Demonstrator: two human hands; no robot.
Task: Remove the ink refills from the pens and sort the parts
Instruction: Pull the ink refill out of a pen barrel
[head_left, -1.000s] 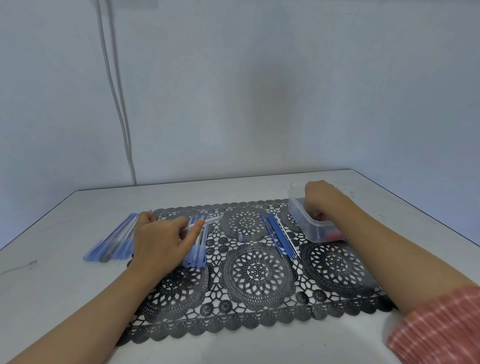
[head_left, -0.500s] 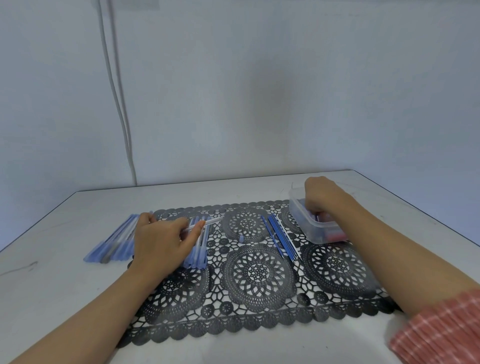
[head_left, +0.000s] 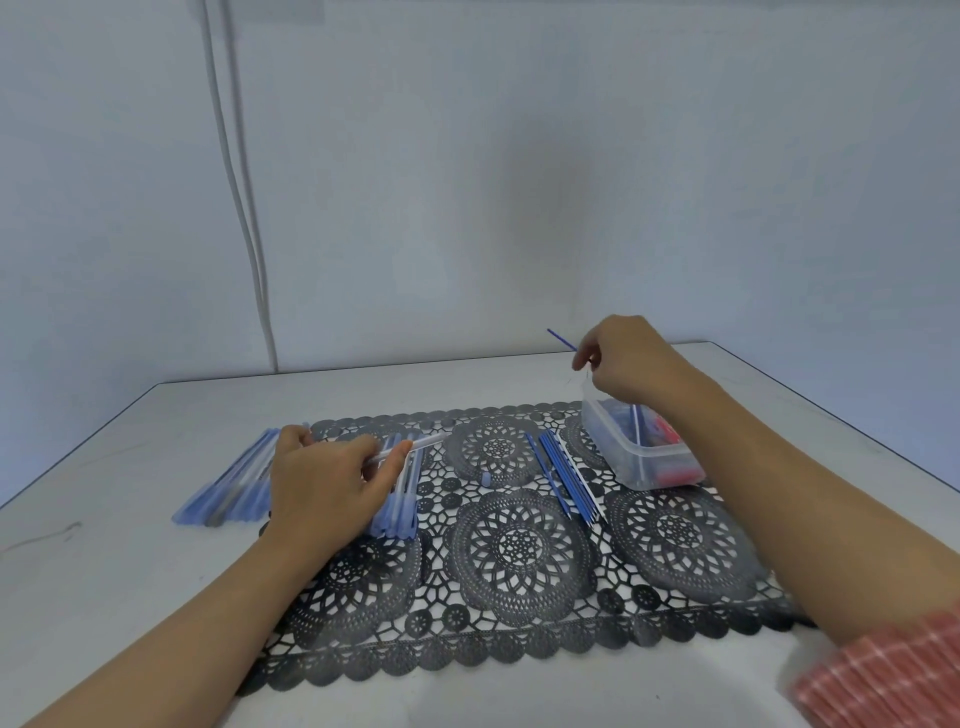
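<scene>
On the white surface (head_left: 104, 571), a black lace mat (head_left: 519, 649) carries a row of blue ink refills (head_left: 563, 475). The left hand (head_left: 322, 488) grips a clear pen barrel (head_left: 426, 443) over the piled pens (head_left: 228, 493). Farther back, the right hand (head_left: 628, 358) pinches one blue refill (head_left: 561, 339) above the clear plastic container (head_left: 639, 462).

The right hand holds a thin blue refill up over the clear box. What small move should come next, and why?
Probably lower the right hand leftward and lay the blue refill beside the row of refills on the black mat. The refill is pinched in the air above the clear box, and the loose blue refills lie together in that row, so it looks like the sorting place.
</scene>
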